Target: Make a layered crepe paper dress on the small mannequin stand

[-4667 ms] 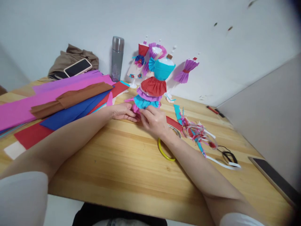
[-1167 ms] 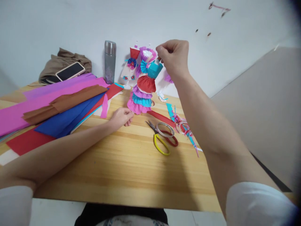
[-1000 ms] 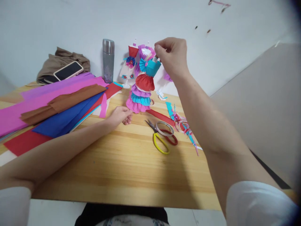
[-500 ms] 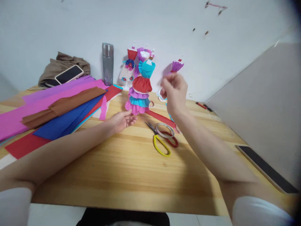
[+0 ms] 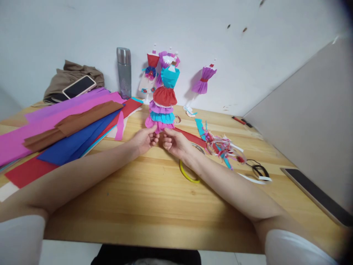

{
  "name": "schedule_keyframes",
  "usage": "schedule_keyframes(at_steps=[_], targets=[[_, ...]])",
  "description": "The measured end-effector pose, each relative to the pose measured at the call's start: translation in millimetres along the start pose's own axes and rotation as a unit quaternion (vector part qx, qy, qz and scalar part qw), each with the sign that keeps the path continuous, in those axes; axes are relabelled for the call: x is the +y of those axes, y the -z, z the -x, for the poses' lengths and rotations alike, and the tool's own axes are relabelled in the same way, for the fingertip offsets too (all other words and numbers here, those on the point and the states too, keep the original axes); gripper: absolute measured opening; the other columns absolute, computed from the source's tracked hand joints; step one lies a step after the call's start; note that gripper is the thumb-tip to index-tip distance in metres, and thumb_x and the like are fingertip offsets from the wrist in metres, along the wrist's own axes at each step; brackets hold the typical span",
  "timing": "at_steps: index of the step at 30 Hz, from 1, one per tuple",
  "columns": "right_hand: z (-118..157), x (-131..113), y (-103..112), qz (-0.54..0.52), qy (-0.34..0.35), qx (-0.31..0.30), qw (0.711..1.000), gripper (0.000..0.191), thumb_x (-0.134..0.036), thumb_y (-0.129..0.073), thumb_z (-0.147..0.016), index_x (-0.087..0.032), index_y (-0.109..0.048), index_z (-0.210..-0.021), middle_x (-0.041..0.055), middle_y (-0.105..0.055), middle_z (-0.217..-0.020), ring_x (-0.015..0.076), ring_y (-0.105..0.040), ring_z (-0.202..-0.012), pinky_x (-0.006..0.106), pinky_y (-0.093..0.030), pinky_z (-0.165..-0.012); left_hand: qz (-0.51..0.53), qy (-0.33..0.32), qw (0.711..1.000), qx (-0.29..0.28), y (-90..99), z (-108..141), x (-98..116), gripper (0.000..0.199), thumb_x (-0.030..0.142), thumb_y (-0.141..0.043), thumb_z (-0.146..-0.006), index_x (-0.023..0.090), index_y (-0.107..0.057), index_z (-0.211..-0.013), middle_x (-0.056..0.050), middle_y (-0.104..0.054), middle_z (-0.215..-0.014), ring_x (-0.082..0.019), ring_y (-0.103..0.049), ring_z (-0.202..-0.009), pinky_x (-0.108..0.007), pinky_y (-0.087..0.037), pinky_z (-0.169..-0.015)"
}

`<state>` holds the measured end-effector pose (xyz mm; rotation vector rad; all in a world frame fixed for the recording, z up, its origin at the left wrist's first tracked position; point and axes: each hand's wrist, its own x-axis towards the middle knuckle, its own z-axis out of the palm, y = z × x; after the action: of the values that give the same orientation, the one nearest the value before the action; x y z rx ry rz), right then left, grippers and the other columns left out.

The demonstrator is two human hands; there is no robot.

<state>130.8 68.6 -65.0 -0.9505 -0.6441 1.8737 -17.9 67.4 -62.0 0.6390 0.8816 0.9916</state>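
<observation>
On the table [image 5: 138, 198], with the front dress form [image 5: 165, 96] as clock centre, two dress forms [image 5: 152, 60] stand behind it, toward eleven and twelve, a third dress form [image 5: 204, 79] toward two. The vacuum flask [image 5: 124, 73] is between ten and eleven; cloth [image 5: 78, 70] bearing a phone [image 5: 79, 87] sits at ten, overlapping crepe-paper sheets [image 5: 74, 121] at nine. Paper scraps [image 5: 220, 144] lie near four. The left hand [image 5: 146, 140] is at seven, the right hand [image 5: 175, 142] at five, its wrist over the scissors [image 5: 188, 179].

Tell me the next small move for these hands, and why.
I'd probably even out the front edge of the pink bottom ruffle: the left hand and right hand are both at that edge, which looks wavy and dips between them.
</observation>
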Motion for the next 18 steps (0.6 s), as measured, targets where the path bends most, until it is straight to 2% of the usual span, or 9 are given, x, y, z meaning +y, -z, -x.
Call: schedule_keyframes(at_steps=[3,7,13,18], targets=[[-5.2,6.9,2.3,-0.002,0.027,-0.004,1.0,0.028,-0.01,-0.072,-0.084,-0.02,-0.048,-0.075,-0.008,-0.049,-0.054,0.0032,-0.034,-0.043,0.011,-0.03,-0.039,0.016,0.015,1.0,0.02,-1.4,1.4,0.3,0.038,0.022,-0.057,-0.105,0.014,-0.058,-0.068,0.001,-0.054,-0.056,-0.005,-0.045,-0.043,-0.017,-0.031,-0.043],[-10.3,12.7,5.8,0.012,0.05,-0.013,0.999,0.032,-0.012,-0.076,-0.08,-0.021,-0.047,-0.072,-0.0061,-0.054,-0.055,0.0037,-0.035,-0.044,0.012,-0.029,-0.039,0.001,0.003,1.0,-0.006,-0.8,0.3,-1.4,0.033,0.02,-0.068,-0.099,0.012,-0.061,-0.068,0.001,-0.056,-0.056,-0.004,-0.047,-0.044,-0.017,-0.032,-0.044],[-15.8,13.6,8.5,0.036,0.06,-0.019,0.997,0.027,-0.011,-0.076,-0.075,-0.02,-0.051,-0.07,-0.0014,-0.061,-0.055,0.0048,-0.039,-0.045,0.013,-0.033,-0.04,-0.015,0.003,1.0,-0.016,0.1,-2.8,-3.0,0.032,0.014,-0.066,-0.099,0.011,-0.064,-0.067,0.001,-0.059,-0.054,-0.005,-0.052,-0.046,-0.017,-0.035,-0.046],[-14.1,15.0,7.5,0.043,0.059,-0.027,0.997,0.021,-0.009,-0.074,-0.075,-0.018,-0.056,-0.068,-0.0013,-0.062,-0.056,0.0046,-0.037,-0.044,0.013,-0.036,-0.04,-0.021,-0.002,1.0,-0.013,1.1,-4.9,-4.2,0.035,0.013,-0.065,-0.099,0.011,-0.062,-0.065,0.0,-0.06,-0.054,-0.006,-0.054,-0.046,-0.017,-0.037,-0.048]])
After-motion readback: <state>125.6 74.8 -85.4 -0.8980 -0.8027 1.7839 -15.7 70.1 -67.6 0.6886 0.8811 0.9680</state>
